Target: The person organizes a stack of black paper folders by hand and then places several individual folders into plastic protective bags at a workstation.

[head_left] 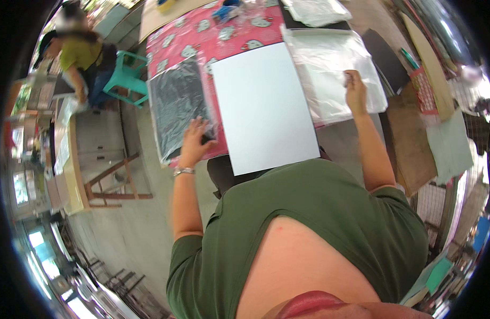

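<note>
My left hand [193, 142] rests with fingers spread on the lower part of a black sheet in a clear plastic sleeve [177, 101]. To its right lies a large white board [266, 109], whose near edge reaches my body. Over a pile of clear plastic bags [325, 64] at the right, my right hand [355, 90] is closed with its fingers curled. Whatever it pinches is too small to make out.
A red patterned cloth [229, 33] covers the table. More plastic bags [317, 10] lie at the far right. A blue tape dispenser [226, 10] stands at the back. A green stool [129, 77] and another person [80, 58] are at the left.
</note>
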